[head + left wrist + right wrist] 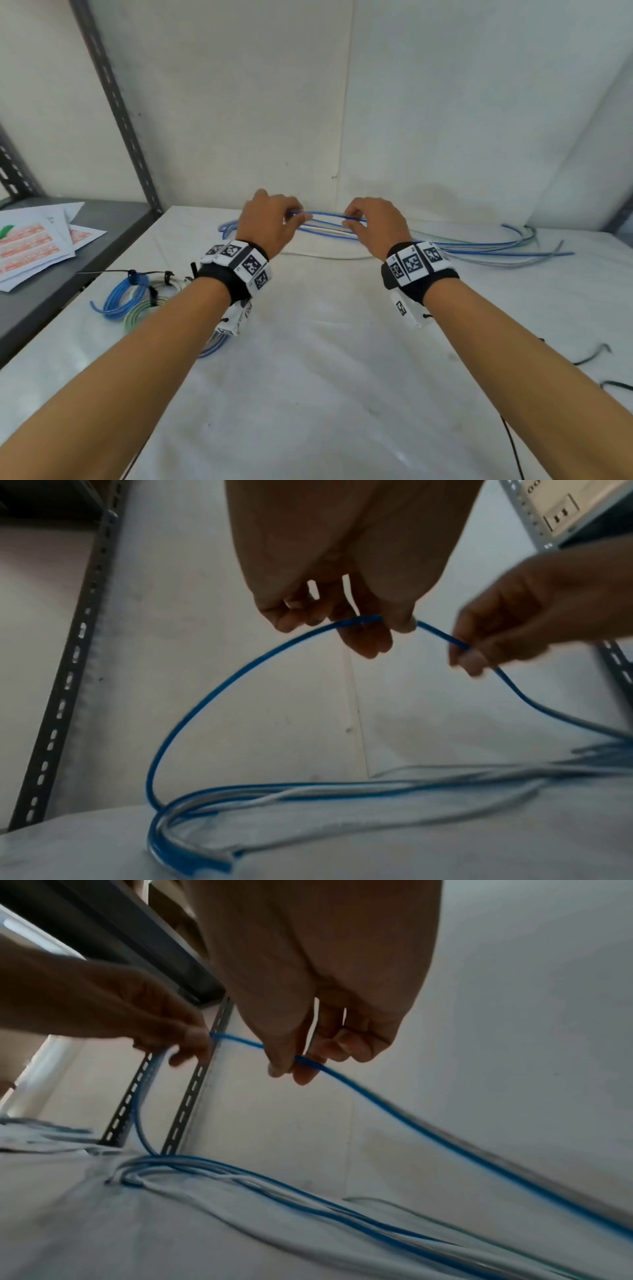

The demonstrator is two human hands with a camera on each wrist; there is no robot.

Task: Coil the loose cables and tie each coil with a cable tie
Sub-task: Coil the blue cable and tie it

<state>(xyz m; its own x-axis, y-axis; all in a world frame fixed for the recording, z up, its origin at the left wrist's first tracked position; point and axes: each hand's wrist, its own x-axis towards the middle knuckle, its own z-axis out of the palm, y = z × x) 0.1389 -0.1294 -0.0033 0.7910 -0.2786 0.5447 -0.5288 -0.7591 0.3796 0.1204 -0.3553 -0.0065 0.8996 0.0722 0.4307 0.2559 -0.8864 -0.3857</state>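
While both forearms reached out over the white counter (308, 394), the near ground already told part of the story: finished coils (126, 298), blue and pale green, lay cinched with black ties at the left edge, partly covered by the left wrist band. A few loose cable ties (592, 356) sat at the near right, cut off by the frame edge, so their count could not be told.

Further out, the left hand (265, 222) pinched one blue cable (325, 216) between thumb and fingertips, and the right hand (373, 224) pinched the same strand just beside it, both closed on it and lifting it clear of the loose bundle (479, 245) lying along the back wall. From the left wrist view the blue cable (212, 696) arched down to the counter and ran back into the bundle.

To do this well, I'd judge the left hand should anchor the first loop while the right feeds slack in even turns, drawing the strand out gently so its neighbours don't tangle or drag along.

Hard to make out: both cable ends, lost in blur, and how many strands remained in the bundle. Papers (34, 246) on the grey shelf to the left were too blurred to read.
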